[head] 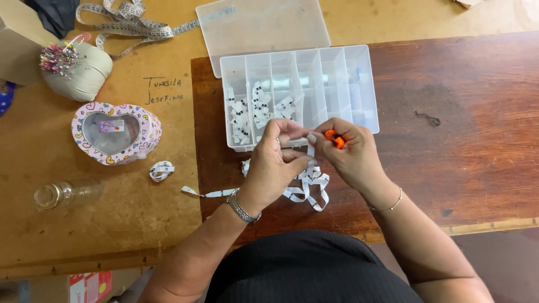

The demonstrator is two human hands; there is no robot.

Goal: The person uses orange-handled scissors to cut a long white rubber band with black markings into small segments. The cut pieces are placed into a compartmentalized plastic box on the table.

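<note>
My left hand (276, 163) pinches the upper end of a white printed label ribbon (310, 182), which trails down in loops onto the dark wooden table (460, 129). My right hand (349, 151) holds a small orange-handled snipper (334, 138) right beside the pinched ribbon end. Both hands meet at the near edge of a clear plastic compartment box (337, 78) with its lid open. Several cut label pieces (252, 112) lie in the box's left compartments.
On the lighter board at left stand a heart-shaped tin (115, 133), a pin cushion full of pins (76, 67), a glass bottle on its side (67, 193), a measuring tape (132, 22) and a small ribbon scrap (161, 170).
</note>
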